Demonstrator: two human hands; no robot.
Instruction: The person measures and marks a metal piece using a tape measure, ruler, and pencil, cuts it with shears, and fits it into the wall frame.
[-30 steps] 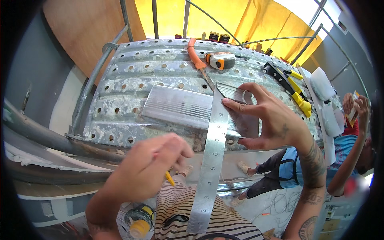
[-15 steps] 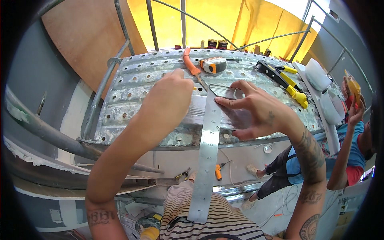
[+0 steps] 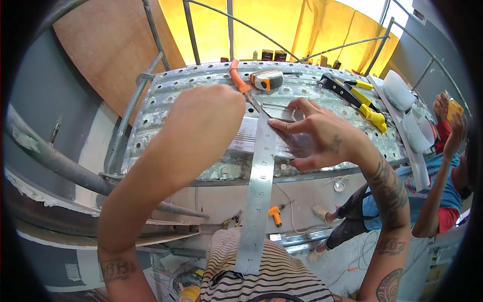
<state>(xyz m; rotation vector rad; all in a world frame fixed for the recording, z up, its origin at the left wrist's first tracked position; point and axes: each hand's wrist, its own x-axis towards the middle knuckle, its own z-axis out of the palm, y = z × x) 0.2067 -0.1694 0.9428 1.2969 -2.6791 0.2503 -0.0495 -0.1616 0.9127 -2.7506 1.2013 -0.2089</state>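
My left hand (image 3: pixel 205 117) is closed, back upward, over the ribbed aluminium strip (image 3: pixel 240 137) and left of the steel ruler (image 3: pixel 260 191); what its fingers hold is hidden. My right hand (image 3: pixel 322 136) grips across the strip with thumb and fingers, its index finger pressing the ruler's upper end. The ruler lies crosswise on the strip and reaches down past the platform's front edge toward my striped shirt. An orange-handled blade tool (image 3: pixel 236 75) lies just beyond, beside a grey-and-orange tape measure (image 3: pixel 266 79).
Perforated metal platform (image 3: pixel 143 131) with railings; yellow-handled riveter (image 3: pixel 370 116), white plastic pieces (image 3: pixel 400 90) on a long strip at right. Small boxes (image 3: pixel 274 55) along the back. A co-worker (image 3: pixel 422 181) at right holds something yellow. Below: orange drill (image 3: pixel 275 216) and cables.
My left hand rose from below the platform edge to the strip beside the ruler; the yellow pencil seen in it earlier is now hidden. My right hand stays on strip and ruler.
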